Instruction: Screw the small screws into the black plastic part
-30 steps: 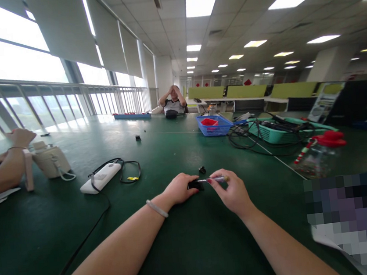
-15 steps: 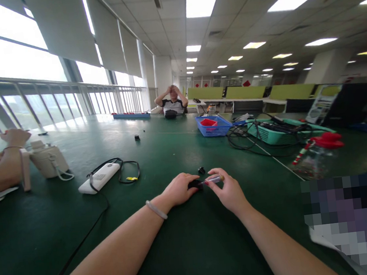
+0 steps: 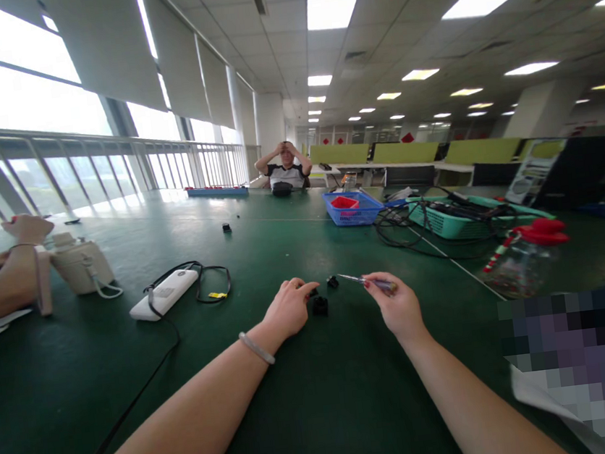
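My right hand [image 3: 402, 307] is closed round a screwdriver [image 3: 386, 285] with a clear handle. Its thin metal shaft points left, the tip close to a small black piece [image 3: 332, 281] on the green table. My left hand [image 3: 288, 309] is at the left of these parts, thumb and forefinger bent around a small dark part [image 3: 313, 293], mostly hidden by the fingers. Just below those fingertips a black block-like part [image 3: 320, 306] rests on the table, touched by neither hand.
A white power strip [image 3: 165, 295] with a black cord lies left. A blue basket [image 3: 352, 210], a green basket [image 3: 449, 219] with cables and a red-lidded jar [image 3: 528, 259] stand right. Another person's arm [image 3: 7, 271] is at the left edge; a person [image 3: 282, 171] sits across the table.
The screwdriver and my right hand have moved right, away from the black block. My left hand has shifted slightly left off that block, which now lies uncovered on the table.
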The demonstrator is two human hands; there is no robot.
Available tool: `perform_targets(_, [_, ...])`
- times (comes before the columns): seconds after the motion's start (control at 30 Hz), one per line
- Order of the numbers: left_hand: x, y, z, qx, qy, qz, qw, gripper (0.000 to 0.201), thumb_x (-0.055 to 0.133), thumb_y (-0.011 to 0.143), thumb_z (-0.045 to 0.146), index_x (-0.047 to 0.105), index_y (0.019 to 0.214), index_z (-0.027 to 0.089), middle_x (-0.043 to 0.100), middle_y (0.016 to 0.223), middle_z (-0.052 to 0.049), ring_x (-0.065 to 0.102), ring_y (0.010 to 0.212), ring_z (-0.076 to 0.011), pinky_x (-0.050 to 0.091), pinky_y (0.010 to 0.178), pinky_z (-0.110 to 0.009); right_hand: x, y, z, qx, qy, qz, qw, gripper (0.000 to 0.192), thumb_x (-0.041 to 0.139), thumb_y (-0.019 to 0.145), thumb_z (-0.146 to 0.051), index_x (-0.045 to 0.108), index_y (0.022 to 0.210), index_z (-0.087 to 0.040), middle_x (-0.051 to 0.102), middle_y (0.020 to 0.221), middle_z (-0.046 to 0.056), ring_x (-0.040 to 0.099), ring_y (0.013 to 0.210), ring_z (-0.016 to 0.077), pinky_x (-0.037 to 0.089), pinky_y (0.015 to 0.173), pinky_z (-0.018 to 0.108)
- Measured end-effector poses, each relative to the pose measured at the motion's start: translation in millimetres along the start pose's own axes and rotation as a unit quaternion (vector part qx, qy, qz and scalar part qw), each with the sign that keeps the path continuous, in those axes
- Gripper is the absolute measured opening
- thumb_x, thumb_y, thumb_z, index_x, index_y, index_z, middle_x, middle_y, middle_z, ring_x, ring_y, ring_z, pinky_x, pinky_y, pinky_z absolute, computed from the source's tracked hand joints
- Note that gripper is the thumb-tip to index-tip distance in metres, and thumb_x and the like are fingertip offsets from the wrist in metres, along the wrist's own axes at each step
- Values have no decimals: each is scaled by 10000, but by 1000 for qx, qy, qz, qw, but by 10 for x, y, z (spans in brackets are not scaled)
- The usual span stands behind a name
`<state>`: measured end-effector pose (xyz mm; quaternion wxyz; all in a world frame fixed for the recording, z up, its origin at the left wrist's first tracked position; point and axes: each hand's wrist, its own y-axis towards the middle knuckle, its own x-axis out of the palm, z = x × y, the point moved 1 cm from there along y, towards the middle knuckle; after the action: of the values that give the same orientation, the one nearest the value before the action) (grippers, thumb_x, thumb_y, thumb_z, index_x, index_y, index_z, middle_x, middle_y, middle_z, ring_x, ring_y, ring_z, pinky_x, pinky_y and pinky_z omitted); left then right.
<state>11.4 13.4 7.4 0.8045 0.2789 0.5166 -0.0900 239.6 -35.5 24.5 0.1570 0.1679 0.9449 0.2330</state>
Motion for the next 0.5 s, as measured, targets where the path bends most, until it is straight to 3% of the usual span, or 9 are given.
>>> perform_targets(0.23, [57,-16,-72,-40,27,-38,998,452,385,893,170,611,1274,265,591,1185,-107,518,1072,-277,433,988,-401,33,42,234,36,-51,-12,998,174,656,768,-324,757,879,-236,721,1093,72,664,997,281,511,900,483])
perform_targets(0.5, [82,-28,-64,-35,44,-34,998,423,418,881,177,638,1235,245,587,1199,-113,516,1086,-283,430,991,-401,96,24,265,43,-69,-35,996,161,628,783,-285,751,878,-242,705,1121,59,642,1058,264,470,978,477])
